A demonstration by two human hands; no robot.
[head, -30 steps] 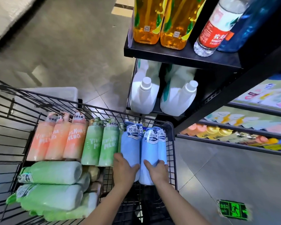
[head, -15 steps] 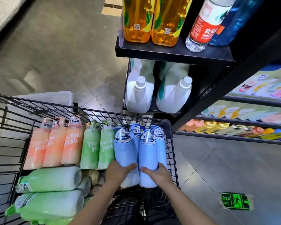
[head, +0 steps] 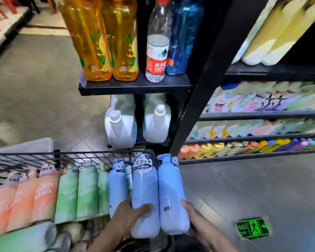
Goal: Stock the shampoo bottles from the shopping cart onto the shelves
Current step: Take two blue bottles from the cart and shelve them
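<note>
Two blue shampoo bottles are lifted above the black wire shopping cart. My left hand grips the left blue bottle near its base, thumb across the front. The right blue bottle is held from its right side by my right hand. Another blue bottle stands in the cart just left of them. Green bottles and orange bottles stand in a row further left. Shelves at the right carry rows of colourful bottles.
The black shelf end straight ahead holds amber bottles, a water bottle and a blue bottle; white jugs sit below. Green bottles lie flat in the cart. A green exit sign marks the grey floor.
Both hands have raised the two blue bottles out of the cart row and moved them right. The view has tilted up toward the shelves.
</note>
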